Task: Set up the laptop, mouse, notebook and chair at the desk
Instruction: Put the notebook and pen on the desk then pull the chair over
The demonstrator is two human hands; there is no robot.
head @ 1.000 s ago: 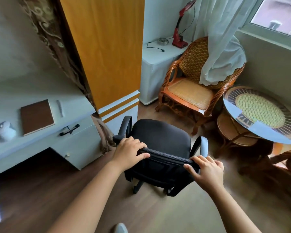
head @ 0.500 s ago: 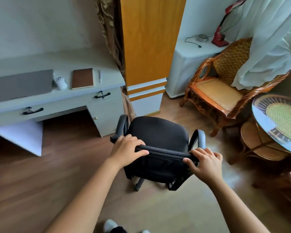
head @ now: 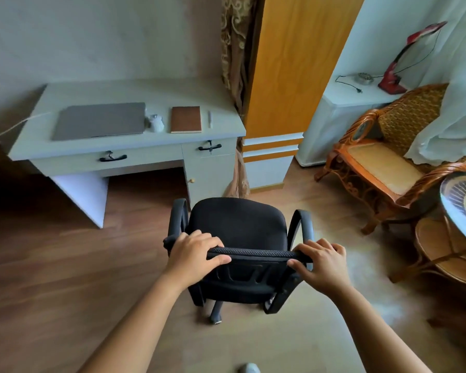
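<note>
Lying closed toward the left of the bench (head: 129, 146), the laptop (head: 100, 121) has a white mouse (head: 156, 123) just right of it, then a brown notebook (head: 186, 119) and a pen (head: 210, 119), all flat on the top. Right of the bench's kneehole and well short of it, the black chair (head: 240, 230) stands on the wooden floor with its seat toward the bench. The left hand (head: 195, 251) is clenched over the left end of the chair's backrest top, and the right hand (head: 322, 261) is clenched over its right end. Farther right of the bench sits a wicker armchair (head: 382, 157).
</note>
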